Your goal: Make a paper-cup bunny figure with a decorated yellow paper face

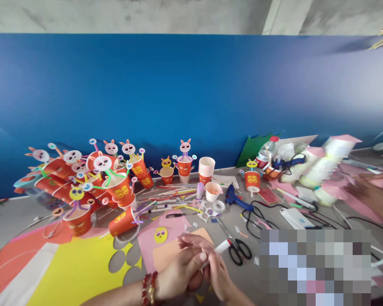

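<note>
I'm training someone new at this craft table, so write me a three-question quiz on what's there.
1. Which wrist wears the red beaded bracelets? A) right B) left C) neither
2. True or false: the blue glue gun lies nearer the person than the scissors with black-and-red handles.
3. Fill the blank: the oval yellow paper face lies on a flat sheet coloured ____.

Key: 1 B; 2 false; 3 pink.
</note>
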`<state>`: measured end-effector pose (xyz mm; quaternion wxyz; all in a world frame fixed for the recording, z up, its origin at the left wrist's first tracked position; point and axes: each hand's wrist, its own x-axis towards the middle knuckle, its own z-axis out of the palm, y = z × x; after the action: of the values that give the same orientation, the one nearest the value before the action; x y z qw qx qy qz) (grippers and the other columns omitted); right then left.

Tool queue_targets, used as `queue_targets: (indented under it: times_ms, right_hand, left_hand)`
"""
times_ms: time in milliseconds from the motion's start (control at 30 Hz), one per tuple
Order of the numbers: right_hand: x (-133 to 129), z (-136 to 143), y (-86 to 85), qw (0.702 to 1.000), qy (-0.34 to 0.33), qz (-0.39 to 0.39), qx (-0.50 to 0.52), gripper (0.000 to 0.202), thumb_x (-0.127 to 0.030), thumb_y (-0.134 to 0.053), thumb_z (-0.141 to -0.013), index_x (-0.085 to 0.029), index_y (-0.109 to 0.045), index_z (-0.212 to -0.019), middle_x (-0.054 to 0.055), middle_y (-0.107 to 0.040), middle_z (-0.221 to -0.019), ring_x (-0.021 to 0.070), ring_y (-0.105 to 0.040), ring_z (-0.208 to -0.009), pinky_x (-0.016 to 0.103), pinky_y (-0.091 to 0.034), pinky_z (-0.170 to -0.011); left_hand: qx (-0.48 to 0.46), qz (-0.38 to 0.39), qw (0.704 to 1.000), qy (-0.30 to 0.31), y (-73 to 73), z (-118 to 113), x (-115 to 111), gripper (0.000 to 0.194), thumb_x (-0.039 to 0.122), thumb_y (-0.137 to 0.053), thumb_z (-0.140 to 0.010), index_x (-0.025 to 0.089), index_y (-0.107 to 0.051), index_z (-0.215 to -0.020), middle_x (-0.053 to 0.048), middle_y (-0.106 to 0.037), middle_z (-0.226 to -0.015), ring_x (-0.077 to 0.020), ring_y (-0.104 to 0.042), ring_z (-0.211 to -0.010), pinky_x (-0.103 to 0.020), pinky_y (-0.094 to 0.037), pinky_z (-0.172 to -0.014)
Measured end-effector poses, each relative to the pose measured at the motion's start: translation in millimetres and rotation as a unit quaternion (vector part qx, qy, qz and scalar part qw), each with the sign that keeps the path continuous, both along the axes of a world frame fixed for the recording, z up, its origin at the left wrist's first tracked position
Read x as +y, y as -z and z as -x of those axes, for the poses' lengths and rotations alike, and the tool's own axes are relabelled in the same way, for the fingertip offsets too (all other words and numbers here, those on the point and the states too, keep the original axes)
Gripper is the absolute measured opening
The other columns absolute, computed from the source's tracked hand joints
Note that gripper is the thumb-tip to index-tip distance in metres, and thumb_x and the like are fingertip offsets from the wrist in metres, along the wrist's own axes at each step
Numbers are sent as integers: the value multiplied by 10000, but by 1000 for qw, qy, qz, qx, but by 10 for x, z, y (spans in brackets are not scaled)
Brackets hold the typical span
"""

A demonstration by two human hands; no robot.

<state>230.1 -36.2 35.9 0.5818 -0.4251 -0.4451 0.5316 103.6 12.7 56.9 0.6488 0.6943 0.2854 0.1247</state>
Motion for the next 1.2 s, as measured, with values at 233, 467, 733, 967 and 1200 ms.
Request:
queue_targets:
  times_ms: [233,467,733,967,1200]
  right_hand:
    - [8,-393,131,983,135,35,-116,632,-683,-377,-952,-208,-586,-1312,127,-725,-1072,250,-698,-807,341,-582,-617]
    - [-484,-1149,212,817,245,44,-521,273,-503,-555,-905,-245,-644,-910,76,-722,-852,255,-678,-720,344,-520,-651]
    - [-571,-1234,347,726,212,47,-652,175,-395,-516,-871,-249,-613,-876,83,-734,-871,272,-717,-753,327,-499,-595]
    - [-627,-1373,119,762,174,129,-610,146,-395,-543,-808,-279,-615,-758,30,-735,-690,236,-664,-547,301,-431,-508]
    - [-799,-1472,68,905,137,204,-348,314,-520,-655,-745,-232,-683,-865,58,-743,-779,233,-663,-624,303,-508,-534]
  left_hand:
    - [259,-398,879,-46,-85,60,763,303,308,-352,-1018,165,-620,-1020,-87,-688,-846,-218,-639,-764,-344,-499,-746]
    - [309,-498,807,-76,-44,158,925,324,108,-373,-970,156,-612,-1184,-170,-598,-1253,-325,-517,-1217,-494,-412,-1012]
    - [318,-479,817,49,84,440,544,359,475,-597,-929,181,-638,-1131,-108,-649,-1149,-299,-583,-1083,-428,-472,-925]
    - [348,-455,817,62,85,404,485,387,438,-642,-897,192,-585,-1189,-112,-652,-1170,-311,-568,-1118,-445,-411,-977]
    - [336,-431,835,59,121,397,576,318,422,-671,-855,190,-585,-1055,-104,-628,-1164,-314,-548,-1136,-437,-398,-986]
